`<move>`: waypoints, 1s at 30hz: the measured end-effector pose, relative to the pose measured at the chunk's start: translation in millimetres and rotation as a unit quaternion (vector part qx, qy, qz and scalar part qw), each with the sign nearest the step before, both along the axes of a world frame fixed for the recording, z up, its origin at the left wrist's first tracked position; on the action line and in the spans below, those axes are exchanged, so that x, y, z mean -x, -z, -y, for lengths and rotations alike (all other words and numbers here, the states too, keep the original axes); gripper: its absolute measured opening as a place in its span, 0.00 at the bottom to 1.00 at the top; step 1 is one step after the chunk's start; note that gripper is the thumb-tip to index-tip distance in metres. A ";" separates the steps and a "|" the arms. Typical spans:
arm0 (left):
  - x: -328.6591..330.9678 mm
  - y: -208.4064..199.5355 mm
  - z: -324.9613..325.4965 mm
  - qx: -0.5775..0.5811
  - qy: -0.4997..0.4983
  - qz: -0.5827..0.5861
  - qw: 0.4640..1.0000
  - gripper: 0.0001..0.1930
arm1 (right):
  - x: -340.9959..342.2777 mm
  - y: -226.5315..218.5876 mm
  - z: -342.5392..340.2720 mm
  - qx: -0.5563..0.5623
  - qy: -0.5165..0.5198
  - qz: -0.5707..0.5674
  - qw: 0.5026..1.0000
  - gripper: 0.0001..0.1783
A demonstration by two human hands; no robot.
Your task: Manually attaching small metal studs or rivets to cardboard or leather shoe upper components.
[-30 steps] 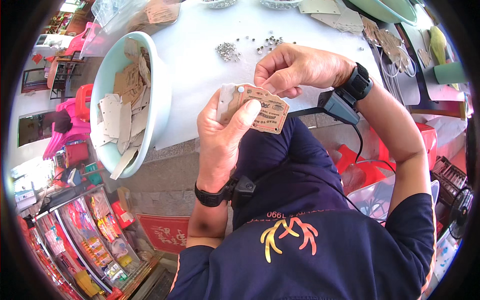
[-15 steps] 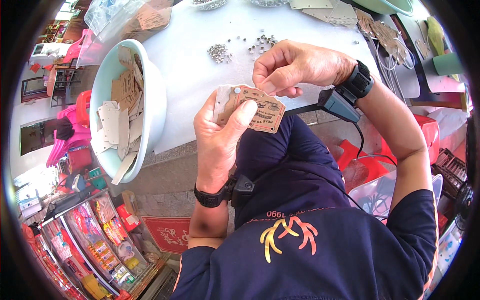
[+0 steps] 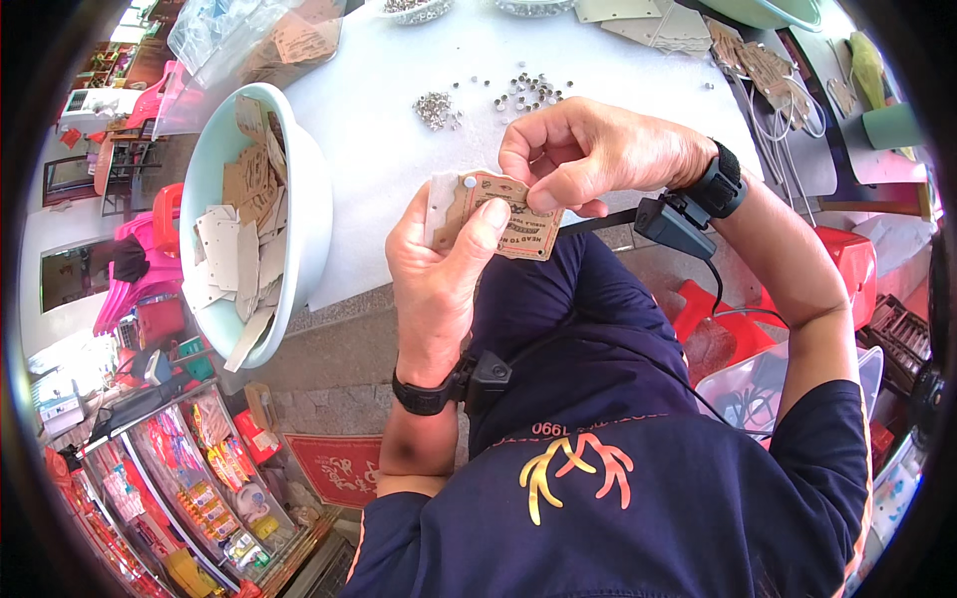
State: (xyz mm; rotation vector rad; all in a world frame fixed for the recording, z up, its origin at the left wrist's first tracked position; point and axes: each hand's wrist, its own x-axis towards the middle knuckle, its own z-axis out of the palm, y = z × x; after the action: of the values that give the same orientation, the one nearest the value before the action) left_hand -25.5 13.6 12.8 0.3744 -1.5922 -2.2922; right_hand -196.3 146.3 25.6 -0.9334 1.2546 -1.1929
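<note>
Printed brown cardboard tags [image 3: 522, 237] with scalloped edges lie fanned together over the near edge of the table. My left hand [image 3: 441, 267] is closed round their left side, its thumb flat across the print. A small round metal piece [image 3: 470, 182] sits near the top left corner. At the tags' right end, my right hand [image 3: 606, 149] is closed, with the thumb pressed on the card and some fingers behind it. Whether these fingers also pinch a small metal piece is hidden. Beyond them, small metal rivets [image 3: 435, 110] and darker ring-like pieces [image 3: 533, 93] lie on the white tabletop [image 3: 374, 199].
To the left stands a pale green basin [image 3: 309, 199] full of cardboard pieces [image 3: 239, 249]. Clear plastic bags [image 3: 214, 45] lie behind it. Cardboard stacks [image 3: 668, 28] and tubs of metal parts [image 3: 414, 10] line the far edge; white cables [image 3: 788, 120] hang at right.
My right hand has come down and its thumb now presses the tags' right end. The tags have shifted slightly left, and my left hand still holds them.
</note>
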 end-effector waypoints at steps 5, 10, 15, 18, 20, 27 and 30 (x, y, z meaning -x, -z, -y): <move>1.0 0.0 -2.0 0.033 -0.005 -0.008 0.999 0.10 | 1.4 5.5 1.4 0.013 0.003 -0.027 1.000 0.10; 1.6 1.9 -2.0 0.063 -0.018 -0.011 0.998 0.09 | 2.8 9.5 2.7 0.018 0.006 -0.031 0.999 0.09; 3.7 3.9 -3.2 0.075 -0.033 -0.016 0.996 0.09 | 2.2 13.5 2.7 0.039 0.030 -0.038 0.998 0.09; 5.1 4.2 -4.8 0.073 -0.033 -0.019 0.997 0.09 | 3.7 16.1 1.7 0.048 0.040 -0.062 0.996 0.08; 6.7 5.7 -5.1 0.067 -0.030 -0.022 0.997 0.09 | 5.0 19.8 1.9 0.059 0.042 -0.067 0.995 0.08; 10.7 12.5 -1.2 0.075 -0.051 -0.020 0.996 0.10 | -0.1 6.5 0.5 0.006 0.070 -0.063 0.995 0.12; 12.2 9.1 -0.5 0.034 -0.036 -0.029 0.998 0.10 | -1.1 10.2 -1.3 0.011 0.112 0.064 0.992 0.15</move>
State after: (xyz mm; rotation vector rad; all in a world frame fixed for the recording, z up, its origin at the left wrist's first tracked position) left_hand -37.7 14.1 3.6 0.3395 -1.5974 -2.1686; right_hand -195.3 147.6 15.4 -0.7334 1.2683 -1.4227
